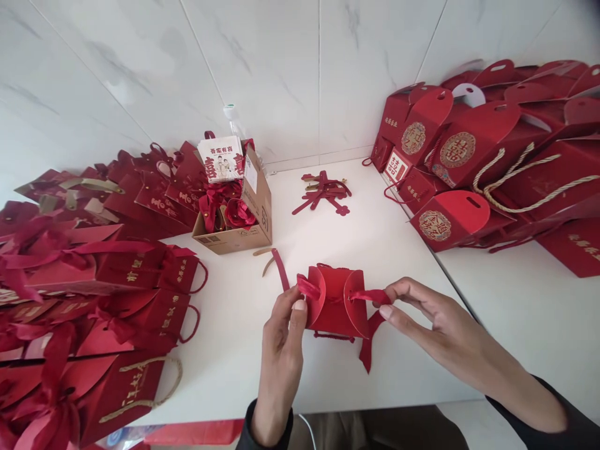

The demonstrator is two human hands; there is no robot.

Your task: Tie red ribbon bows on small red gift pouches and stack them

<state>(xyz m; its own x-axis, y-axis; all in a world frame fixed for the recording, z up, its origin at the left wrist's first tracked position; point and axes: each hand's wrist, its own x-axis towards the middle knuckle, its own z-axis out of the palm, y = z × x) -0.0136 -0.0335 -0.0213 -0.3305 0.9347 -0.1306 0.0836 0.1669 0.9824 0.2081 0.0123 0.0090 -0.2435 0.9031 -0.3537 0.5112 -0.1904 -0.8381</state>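
Observation:
A small red gift box (334, 315) stands on the white table before me, its two curved flaps tilted up and a gap between them. Red ribbon (370, 296) passes through a hole in each flap. My left hand (285, 325) pinches the ribbon's left part close against the left flap. On the other side, my right hand (426, 319) grips the ribbon's right part between thumb and fingers, a little away from the box. A loose ribbon tail hangs onto the table below the right hand. Dark red cord handles show at the box's front and back edges.
Red gift boxes tied with ribbon (117, 319) crowd the left side. Behind stands an open cardboard box (229, 240) holding ribbons and printed cards. Several red strap pieces (323, 192) lie in a pile near the wall. More red boxes (487, 147) are stacked at the right.

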